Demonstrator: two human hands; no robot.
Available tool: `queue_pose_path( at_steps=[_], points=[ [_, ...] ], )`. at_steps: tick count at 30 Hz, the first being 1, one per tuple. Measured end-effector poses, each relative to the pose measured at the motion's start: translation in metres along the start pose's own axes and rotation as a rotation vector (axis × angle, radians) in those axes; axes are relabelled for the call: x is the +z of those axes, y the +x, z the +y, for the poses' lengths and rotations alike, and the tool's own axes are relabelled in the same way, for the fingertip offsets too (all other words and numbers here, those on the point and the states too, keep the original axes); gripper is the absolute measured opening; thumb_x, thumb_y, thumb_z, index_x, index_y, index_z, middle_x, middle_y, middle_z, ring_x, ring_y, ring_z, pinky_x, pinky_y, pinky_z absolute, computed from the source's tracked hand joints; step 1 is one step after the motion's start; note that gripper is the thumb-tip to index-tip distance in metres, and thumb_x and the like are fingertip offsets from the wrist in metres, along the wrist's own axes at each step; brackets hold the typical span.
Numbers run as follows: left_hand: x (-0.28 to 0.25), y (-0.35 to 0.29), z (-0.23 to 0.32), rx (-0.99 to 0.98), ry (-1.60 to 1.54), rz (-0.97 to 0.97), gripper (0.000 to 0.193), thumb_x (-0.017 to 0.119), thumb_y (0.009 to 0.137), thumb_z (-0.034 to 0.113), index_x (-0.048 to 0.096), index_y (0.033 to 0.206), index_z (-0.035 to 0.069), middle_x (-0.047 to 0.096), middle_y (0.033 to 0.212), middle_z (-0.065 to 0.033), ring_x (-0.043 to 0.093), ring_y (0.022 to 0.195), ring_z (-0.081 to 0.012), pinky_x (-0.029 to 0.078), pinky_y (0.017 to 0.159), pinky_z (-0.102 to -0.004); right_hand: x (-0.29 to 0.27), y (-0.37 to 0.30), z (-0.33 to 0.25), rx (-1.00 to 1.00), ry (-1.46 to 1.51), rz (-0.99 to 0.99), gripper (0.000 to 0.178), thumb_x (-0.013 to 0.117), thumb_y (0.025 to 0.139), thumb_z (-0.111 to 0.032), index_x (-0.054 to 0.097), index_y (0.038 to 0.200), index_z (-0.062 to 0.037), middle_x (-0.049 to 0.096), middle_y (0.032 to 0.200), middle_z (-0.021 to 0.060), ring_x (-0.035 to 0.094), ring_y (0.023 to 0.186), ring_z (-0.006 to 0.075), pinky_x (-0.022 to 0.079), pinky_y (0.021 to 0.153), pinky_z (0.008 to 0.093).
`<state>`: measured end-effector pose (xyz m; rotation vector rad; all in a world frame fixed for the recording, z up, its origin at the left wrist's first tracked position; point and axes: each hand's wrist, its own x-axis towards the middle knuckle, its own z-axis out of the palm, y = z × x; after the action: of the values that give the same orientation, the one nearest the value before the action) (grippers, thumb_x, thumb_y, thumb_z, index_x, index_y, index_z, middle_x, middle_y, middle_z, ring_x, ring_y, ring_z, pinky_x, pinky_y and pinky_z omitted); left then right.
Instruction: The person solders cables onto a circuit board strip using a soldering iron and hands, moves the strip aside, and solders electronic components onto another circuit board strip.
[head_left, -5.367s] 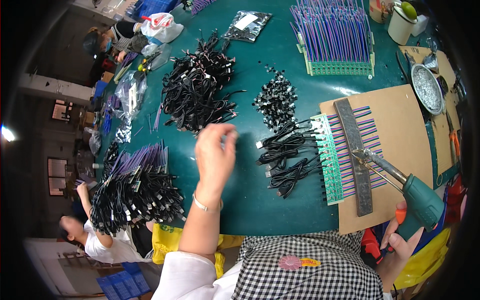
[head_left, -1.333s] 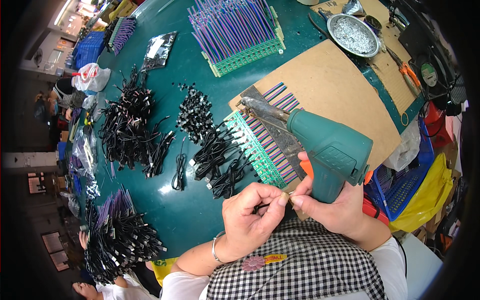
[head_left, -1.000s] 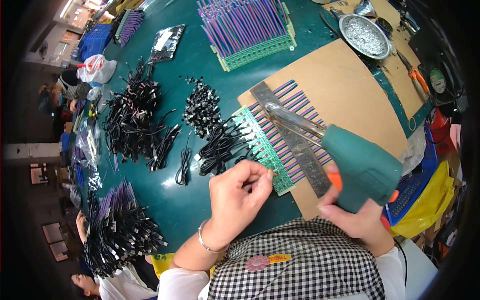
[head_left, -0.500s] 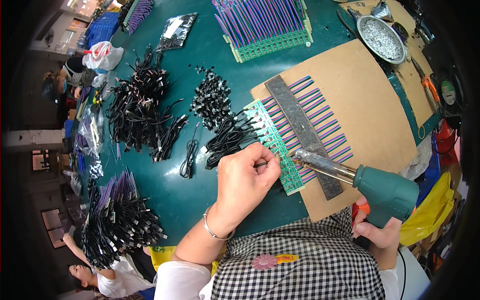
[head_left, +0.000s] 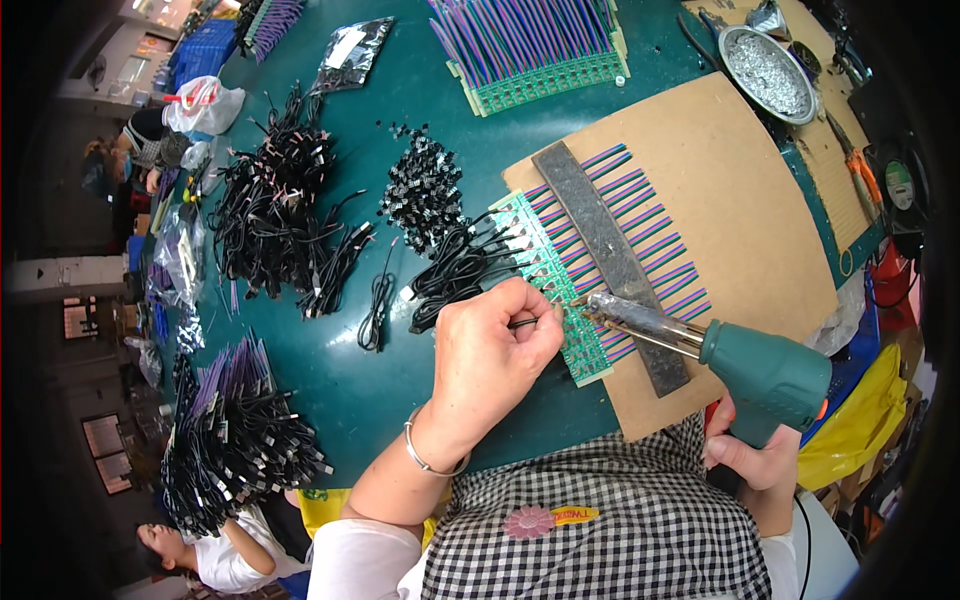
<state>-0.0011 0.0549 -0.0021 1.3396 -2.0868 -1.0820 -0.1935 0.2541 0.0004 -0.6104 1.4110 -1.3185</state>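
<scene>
My left hand (head_left: 490,350) is closed in a pinch on a thin black cable (head_left: 522,323), its end held at the edge of a green circuit board strip (head_left: 588,352). My right hand (head_left: 752,455) grips the handle of a green soldering gun (head_left: 765,375); its metal tip touches or nearly touches the board beside my left fingertips. Several black cables (head_left: 450,275) run from the board's upper pads to the left. Striped ribbon wires (head_left: 650,232) leave the strip's other side, under a dark flat bar (head_left: 608,250). The exact joint is hidden by my fingers.
Brown cardboard (head_left: 740,180) lies beneath the work. To the left are a heap of black cables (head_left: 270,210), small black parts (head_left: 422,190) and a hanging cable bundle (head_left: 240,440). Farther back are wired boards (head_left: 545,85) and a metal bowl (head_left: 768,75). Another person (head_left: 225,560) is at lower left.
The soldering gun has shifted slightly left and up, its tip still at the board. My left hand keeps its pinch almost in place. The other person at lower left has lowered an arm.
</scene>
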Motion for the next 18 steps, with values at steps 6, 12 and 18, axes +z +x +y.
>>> queue_pose_path(
  at_steps=[6,12,18],
  points=[
    [-0.001,0.0,-0.001,-0.014,0.017,-0.022,0.009,0.065,0.071,0.005,0.059,0.066,0.002,0.054,0.05,-0.0043,0.051,0.042,-0.0083,0.04,0.044,-0.0224,0.006,0.005,-0.015,-0.031,0.159,0.083,0.05,0.068,0.068,0.003,0.045,0.111,0.013,0.059,0.079,0.015,0.056,0.053,0.0169,0.048,0.048,0.0249],
    [0.0,0.0,-0.001,-0.019,-0.014,-0.016,0.008,0.066,0.071,0.005,0.06,0.066,0.002,0.056,0.051,-0.0048,0.053,0.043,-0.0092,0.041,0.044,-0.0226,0.007,0.004,-0.016,-0.118,0.147,0.081,0.053,0.068,0.068,0.004,0.043,0.113,0.0139,0.057,0.097,0.0218,0.057,0.055,0.0162,0.049,0.047,0.0245],
    [0.0,-0.001,0.0,0.01,0.031,-0.004,0.008,0.065,0.071,0.006,0.059,0.066,0.002,0.056,0.051,-0.0049,0.053,0.042,-0.01,0.041,0.044,-0.0236,0.003,0.002,-0.016,-0.068,0.129,0.044,0.055,0.068,0.067,0.004,0.042,0.114,0.0136,0.058,0.096,0.0215,0.057,0.056,0.0164,0.05,0.048,0.0245]
  ],
)
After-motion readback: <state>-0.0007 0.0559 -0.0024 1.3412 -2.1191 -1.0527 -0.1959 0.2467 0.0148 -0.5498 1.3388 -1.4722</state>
